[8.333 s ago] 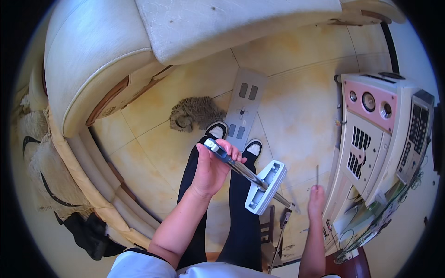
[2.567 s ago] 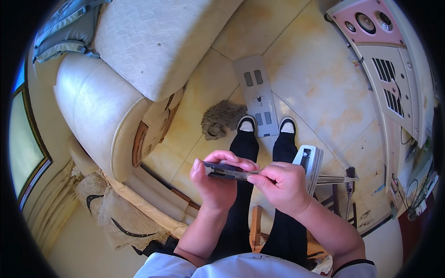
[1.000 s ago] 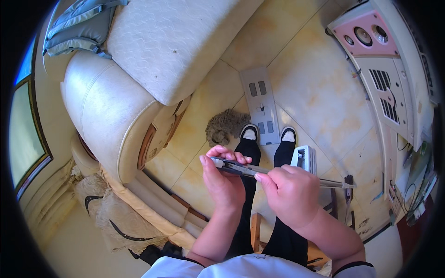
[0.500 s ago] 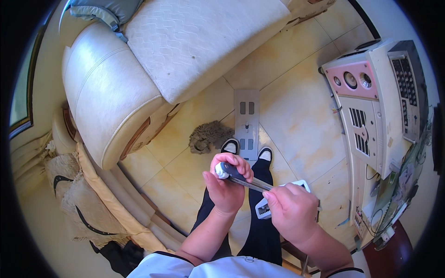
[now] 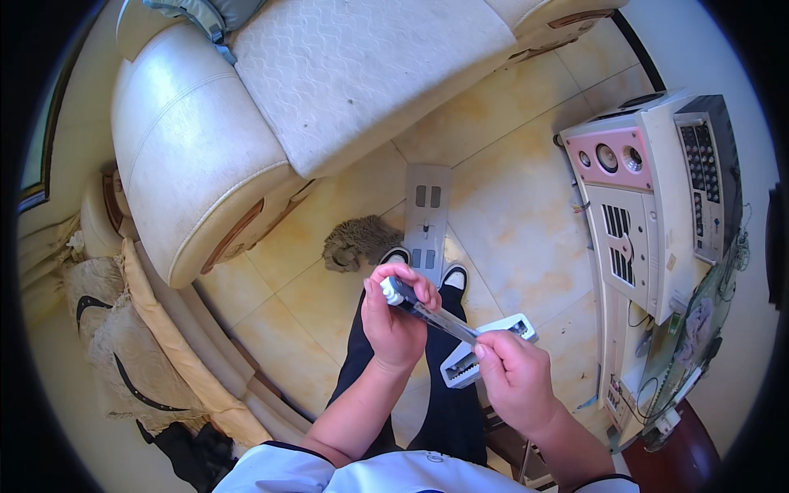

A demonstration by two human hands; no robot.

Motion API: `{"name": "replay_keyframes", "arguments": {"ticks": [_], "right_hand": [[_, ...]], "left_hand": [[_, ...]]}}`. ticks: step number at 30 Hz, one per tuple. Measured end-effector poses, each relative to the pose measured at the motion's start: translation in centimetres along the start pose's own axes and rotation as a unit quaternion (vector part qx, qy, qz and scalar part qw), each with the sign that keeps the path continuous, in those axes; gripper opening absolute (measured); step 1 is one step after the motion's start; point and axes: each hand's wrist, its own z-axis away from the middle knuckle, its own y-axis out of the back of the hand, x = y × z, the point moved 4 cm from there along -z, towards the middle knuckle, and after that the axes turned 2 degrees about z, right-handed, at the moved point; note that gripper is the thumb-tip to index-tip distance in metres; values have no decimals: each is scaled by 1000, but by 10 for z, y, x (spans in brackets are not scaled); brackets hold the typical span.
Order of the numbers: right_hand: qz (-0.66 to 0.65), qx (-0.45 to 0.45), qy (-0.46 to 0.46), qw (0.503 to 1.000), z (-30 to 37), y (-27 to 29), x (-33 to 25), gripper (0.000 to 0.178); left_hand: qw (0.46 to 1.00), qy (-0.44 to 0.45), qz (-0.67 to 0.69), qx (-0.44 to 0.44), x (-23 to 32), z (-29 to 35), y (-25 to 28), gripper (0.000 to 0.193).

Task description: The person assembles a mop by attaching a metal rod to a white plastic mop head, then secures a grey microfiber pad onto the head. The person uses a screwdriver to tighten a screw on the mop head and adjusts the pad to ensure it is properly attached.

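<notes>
Swung across the right leg (image 5: 444, 427) since the earlier frame, the white slotted head (image 5: 457, 371) shows beside the right hand (image 5: 518, 382), whose grip closes on the metal pole (image 5: 452, 324); the left hand (image 5: 394, 325) loosely cups its dark end (image 5: 408, 301), so it could slip.

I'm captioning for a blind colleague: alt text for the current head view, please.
A person's left hand holds a metal pole by its dark end; the right hand grips its shaft. On the tiled floor lie a grey panel and a shaggy brown bundle.
</notes>
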Motion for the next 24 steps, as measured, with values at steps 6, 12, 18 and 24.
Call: {"name": "replay_keyframes", "arguments": {"ticks": [6, 12, 18, 24], "right_hand": [[94, -38, 38, 994, 1, -4, -8, 13], [-16, -43, -33, 998, -8, 2, 0, 9], [-195, -5, -131, 972, -15, 7, 14, 11], [-142, 16, -111, 984, -19, 24, 21, 11]], "left_hand": [[1000, 23, -10, 19, 3, -9, -3, 45], [999, 39, 12, -20, 1, -11, -4, 46], [997, 42, 13, -57, 1, -8, -22, 50], [991, 34, -122, -39, -6, -10, -32, 59]]}}
